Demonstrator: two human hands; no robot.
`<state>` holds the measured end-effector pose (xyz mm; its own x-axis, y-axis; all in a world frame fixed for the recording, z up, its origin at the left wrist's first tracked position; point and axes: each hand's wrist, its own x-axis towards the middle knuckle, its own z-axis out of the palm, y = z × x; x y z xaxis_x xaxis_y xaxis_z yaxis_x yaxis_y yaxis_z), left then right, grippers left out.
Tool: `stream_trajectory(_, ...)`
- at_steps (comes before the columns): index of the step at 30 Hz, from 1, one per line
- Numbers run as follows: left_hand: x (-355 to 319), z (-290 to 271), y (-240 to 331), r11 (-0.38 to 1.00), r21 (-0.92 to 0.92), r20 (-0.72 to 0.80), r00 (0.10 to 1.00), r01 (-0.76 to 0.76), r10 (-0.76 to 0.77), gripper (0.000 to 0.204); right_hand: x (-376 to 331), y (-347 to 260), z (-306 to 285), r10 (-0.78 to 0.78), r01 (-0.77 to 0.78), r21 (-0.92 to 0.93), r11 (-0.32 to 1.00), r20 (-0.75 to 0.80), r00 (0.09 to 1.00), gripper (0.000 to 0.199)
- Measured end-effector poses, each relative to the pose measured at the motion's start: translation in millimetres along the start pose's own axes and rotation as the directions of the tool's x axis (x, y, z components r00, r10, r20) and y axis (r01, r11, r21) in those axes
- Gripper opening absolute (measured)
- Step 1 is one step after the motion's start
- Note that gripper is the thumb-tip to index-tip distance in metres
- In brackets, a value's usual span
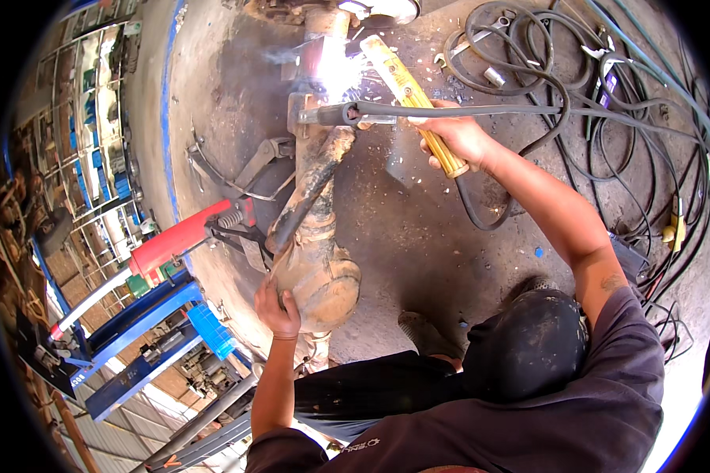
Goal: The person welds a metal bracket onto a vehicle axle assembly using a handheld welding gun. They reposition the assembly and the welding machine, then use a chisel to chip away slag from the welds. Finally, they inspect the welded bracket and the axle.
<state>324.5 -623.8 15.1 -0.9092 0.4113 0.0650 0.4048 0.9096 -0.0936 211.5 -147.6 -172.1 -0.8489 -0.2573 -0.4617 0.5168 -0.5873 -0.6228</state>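
My right hand [459,138] is closed around a yellow welding electrode holder [406,83], tilted with its head toward the upper left. Just left of that head, a glaring white arc [335,71] burns on the tube of a rusty axle [319,213] and washes out the spot; no electrode can be made out. Below, my left hand [278,311] lies against the edge of the axle's round housing [319,284], fingers stretched forward. A grey cable with a lug end [347,114] meets a bracket [300,113] on the axle, passing beside my right hand.
Black cables [521,55] lie coiled on the concrete floor at the upper right, with a wrench [481,35] among them. A red jack [185,232] stands left of the axle, near a blue steel frame [134,331]. My bent knee [536,339] is at the lower right.
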Motion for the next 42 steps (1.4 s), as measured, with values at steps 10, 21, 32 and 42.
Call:
stream_trajectory(10, 0.7, -0.2, 2.0, 1.000, 0.000, 0.003, 1.000, 0.005, -0.005, 0.039, -5.9, -2.2, 3.6, -0.035, 0.034, 0.039, 0.999, 0.022, 0.999, 0.033)
stream_trajectory(21, -1.3, 0.7, -2.0, 1.000, 0.006, 0.002, 1.000, 0.008, -0.008, 0.040, -3.5, -2.7, 3.2, -0.012, 0.010, 0.046, 0.999, 0.040, 0.999, 0.041)
stream_trajectory(32, -0.2, 1.0, -2.0, 1.000, 0.012, 0.013, 1.000, 0.013, -0.013, 0.040, 5.2, 12.0, -7.6, 0.123, -0.122, 0.019, 0.992, -0.023, 0.992, 0.044)
stream_trajectory(42, 0.5, -0.6, -0.1, 1.000, 0.007, 0.023, 1.000, 0.012, -0.012, 0.040, 0.5, -1.2, 3.3, 0.018, -0.018, 0.019, 1.000, 0.014, 1.000, 0.051)
